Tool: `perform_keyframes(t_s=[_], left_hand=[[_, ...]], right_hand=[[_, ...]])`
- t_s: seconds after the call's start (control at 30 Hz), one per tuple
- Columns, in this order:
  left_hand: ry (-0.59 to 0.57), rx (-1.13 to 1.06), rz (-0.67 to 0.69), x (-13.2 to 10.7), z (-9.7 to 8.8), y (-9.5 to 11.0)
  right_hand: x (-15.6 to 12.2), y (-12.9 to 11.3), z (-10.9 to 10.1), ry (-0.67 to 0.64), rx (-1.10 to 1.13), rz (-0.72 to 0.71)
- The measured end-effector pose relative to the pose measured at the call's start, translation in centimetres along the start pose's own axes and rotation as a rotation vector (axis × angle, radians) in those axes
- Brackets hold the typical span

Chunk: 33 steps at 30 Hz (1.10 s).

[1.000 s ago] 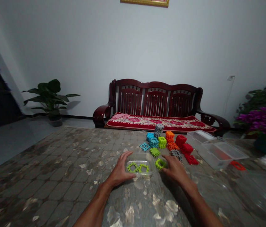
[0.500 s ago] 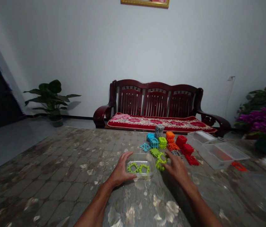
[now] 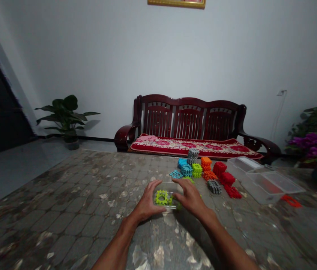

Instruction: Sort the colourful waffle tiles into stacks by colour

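A small clear plastic box (image 3: pixel 168 185) sits on the patterned tablecloth in front of me. Light-green interlocking pieces (image 3: pixel 161 197) with toothed edges lie inside it. My left hand (image 3: pixel 148 202) is closed round the box's left end, fingers at the far rim and thumb along the near side. Over the right part of the box, my right hand (image 3: pixel 190 197) curls with its thumb inside the rim. A bit of green shows beneath that hand, but its palm hides what it may hold. Another light-green piece (image 3: pixel 188 180) lies partly hidden behind the right fingers.
Beyond the box stand blue (image 3: pixel 186 170), green (image 3: pixel 197 170), grey (image 3: pixel 193 155), orange (image 3: pixel 206 164) and red (image 3: pixel 219 168) stacks of pieces. To the right are a hinged clear case (image 3: pixel 273 182), a loose orange-red piece (image 3: pixel 291 201) and a clear container (image 3: pixel 313 228).
My right hand has moved left from the green pieces to over the box. The green pieces in the box look differently arranged. The left hand keeps its grip, and the view has shifted slightly.
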<state>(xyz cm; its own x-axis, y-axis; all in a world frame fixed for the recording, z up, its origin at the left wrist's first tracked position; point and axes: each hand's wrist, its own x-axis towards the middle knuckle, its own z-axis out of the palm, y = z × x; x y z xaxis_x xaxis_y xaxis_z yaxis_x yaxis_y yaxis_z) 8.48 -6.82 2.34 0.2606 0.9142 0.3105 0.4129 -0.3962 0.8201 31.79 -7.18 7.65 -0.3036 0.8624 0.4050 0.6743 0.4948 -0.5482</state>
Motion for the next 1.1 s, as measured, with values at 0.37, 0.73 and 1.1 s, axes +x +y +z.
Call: perform_keyframes(t_s=[0.37,0.73,1.1], left_hand=[[-0.010,0.000,-0.021,0.0,-0.1,0.1],[-0.003,-0.004,0.000,0.1,-0.1,-0.2],[-0.014,0.002,-0.015,0.0,-0.2,0.2]], right_hand=[[-4.3,6.8,-2.2,0.062,-0.362,0.336],[-4.8,6.8,-2.0,0.026,-0.435,0.391],[-2.7,3.6,-2.9,0.118,-0.072,0.123]])
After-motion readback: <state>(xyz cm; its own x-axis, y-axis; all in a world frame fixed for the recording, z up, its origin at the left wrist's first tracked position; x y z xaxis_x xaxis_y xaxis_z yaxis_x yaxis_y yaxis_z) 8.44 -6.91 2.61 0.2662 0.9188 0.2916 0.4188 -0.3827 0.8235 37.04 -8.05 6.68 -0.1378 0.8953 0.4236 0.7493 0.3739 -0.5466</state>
